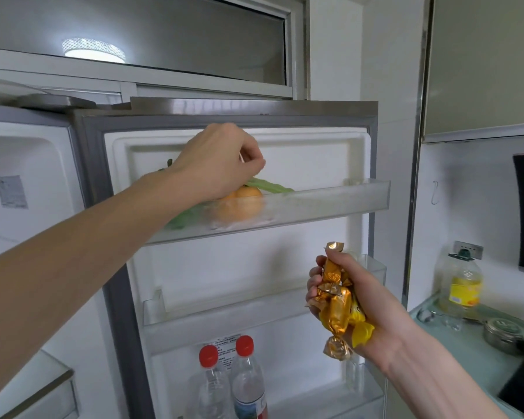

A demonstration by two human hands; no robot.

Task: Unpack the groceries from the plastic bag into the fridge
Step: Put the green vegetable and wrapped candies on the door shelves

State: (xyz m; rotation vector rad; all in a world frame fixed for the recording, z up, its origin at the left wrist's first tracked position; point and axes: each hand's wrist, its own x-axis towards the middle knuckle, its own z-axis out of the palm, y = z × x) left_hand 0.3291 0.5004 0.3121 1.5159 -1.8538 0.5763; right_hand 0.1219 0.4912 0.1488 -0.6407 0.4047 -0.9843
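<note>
My right hand (342, 300), nearest the lens, has its fingers (315, 285) wrapped tight round a fistful of gold-wrapped candies (336, 300), crinkled foil with twisted ends poking out above and below the fist. They have not yet reached a shelf. Farther out, my left hand (221, 164) reaches over the top door shelf (330, 201), fingertips pinched narrow together; whether they hold anything I cannot tell. Below that hand, inside the frosted clear-plastic shelf, sit round, smooth oranges (245, 204) and a limp green leafy vegetable (270, 186) draped along the rim, so I judge part of the unpacking done. The middle door shelf (224, 316), same translucent plastic, shows nothing in it. In the bottom one stand two clear water bottles (248, 385) with red caps. The plastic bag is out of view, so I cannot say how much remains. To the right, a pale table (454, 346) carries a yellow oil jug (462, 285) and a steel tin (502, 331).
</note>
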